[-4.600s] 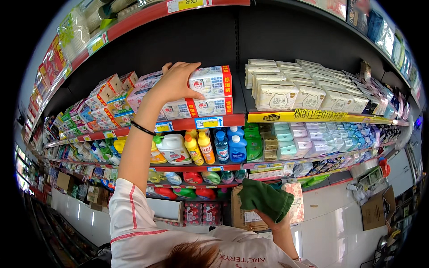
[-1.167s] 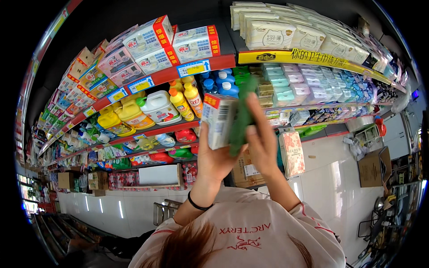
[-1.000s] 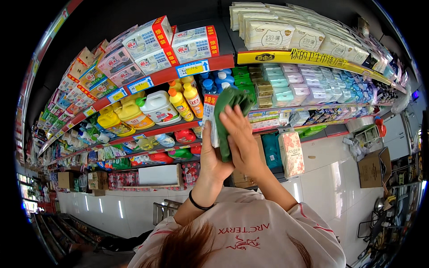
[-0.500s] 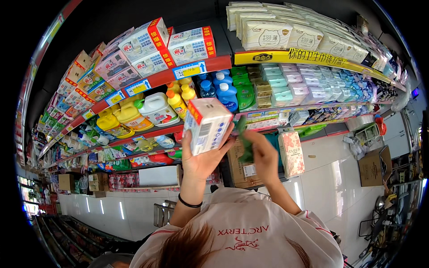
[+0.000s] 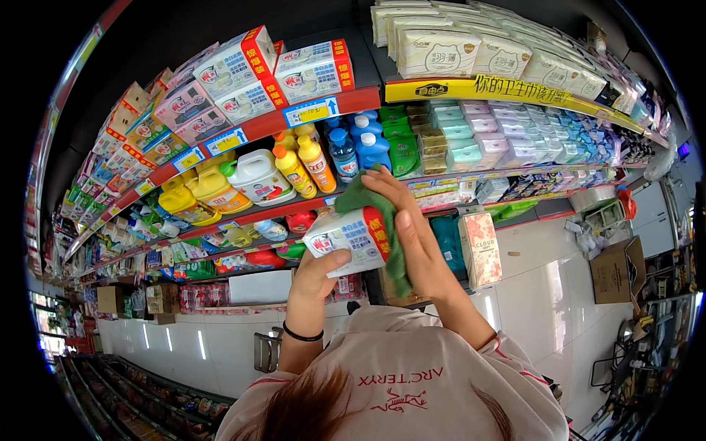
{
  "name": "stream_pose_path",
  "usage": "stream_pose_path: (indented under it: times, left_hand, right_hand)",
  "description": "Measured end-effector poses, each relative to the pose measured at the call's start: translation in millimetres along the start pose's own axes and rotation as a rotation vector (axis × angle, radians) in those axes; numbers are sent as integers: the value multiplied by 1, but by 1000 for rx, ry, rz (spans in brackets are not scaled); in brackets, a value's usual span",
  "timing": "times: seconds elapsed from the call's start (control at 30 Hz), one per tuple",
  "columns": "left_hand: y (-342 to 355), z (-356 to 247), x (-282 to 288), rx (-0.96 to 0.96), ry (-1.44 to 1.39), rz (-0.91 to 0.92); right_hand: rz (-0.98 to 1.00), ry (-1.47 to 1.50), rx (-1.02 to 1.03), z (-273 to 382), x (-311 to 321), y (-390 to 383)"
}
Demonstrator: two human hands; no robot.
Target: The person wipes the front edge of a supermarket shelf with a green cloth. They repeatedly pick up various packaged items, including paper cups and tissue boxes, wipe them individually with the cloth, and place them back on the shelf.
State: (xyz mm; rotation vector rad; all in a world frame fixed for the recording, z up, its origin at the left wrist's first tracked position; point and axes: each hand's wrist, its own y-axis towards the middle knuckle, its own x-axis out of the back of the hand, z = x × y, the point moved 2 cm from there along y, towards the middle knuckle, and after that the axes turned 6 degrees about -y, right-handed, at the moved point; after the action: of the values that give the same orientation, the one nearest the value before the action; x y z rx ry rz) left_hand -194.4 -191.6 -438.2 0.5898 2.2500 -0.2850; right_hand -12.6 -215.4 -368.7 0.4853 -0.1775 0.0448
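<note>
The box (image 5: 346,239) is gripped at left by the left hand (image 5: 315,275), thumb on its face, fingers hidden; cloth (image 5: 357,195) is pressed against its right by the outstretched right hand (image 5: 419,246).

From my remote post I count two hands (image 5: 310,278) (image 5: 423,253) mid-frame, one green cloth (image 5: 364,195) and one held box (image 5: 346,242); left of centre, one white jug (image 5: 259,180), two front-row yellow jugs (image 5: 220,195); right of centre, one floral carton (image 5: 480,250).
</note>
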Motion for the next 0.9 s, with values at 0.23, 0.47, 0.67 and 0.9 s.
stream_pose_path:
  times: [0.23, 0.47, 0.67, 0.9]
  left_hand:
    - [-6, 4, 2, 73, 59, -39]
    - [6, -6, -19, -62, 425, 21]
    - [15, 22, -20, -280, 731, -169]
    - [19, 31, -43, -86, 374, -17]
  right_hand:
    - [-112, 549, -451, -58, 1, -19]
    - [-350, 1191, -660, -75, -24, -51]
    - [-270, 1116, -358, -84, -10, -42]
    - [-200, 197, -164, -37, -4, -38]
